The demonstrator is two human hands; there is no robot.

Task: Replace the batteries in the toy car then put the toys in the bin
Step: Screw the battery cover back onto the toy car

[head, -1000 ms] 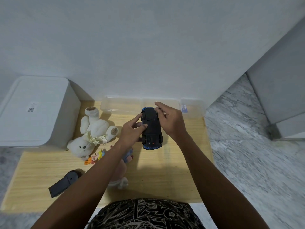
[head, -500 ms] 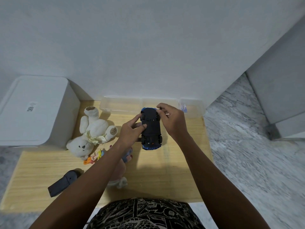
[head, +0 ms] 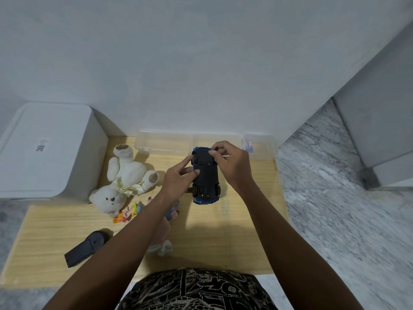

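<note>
The toy car (head: 206, 175), flipped belly-up, sits above the wooden bench (head: 234, 238) in my two hands. My left hand (head: 178, 181) has its grip pinched on the car's side, thumb on the black underside; my right hand (head: 232, 163) pinches at the far end. A white teddy bear (head: 125, 182) lies left, near the white bin (head: 48, 151).

Both my forearms stretched forward and angled toward each other, my left hand (head: 178, 177) curled with fingers gripping, thumb pressed inward, my right hand (head: 232, 163) bent at the wrist, fingertips (head: 213, 153) pinched together
</note>
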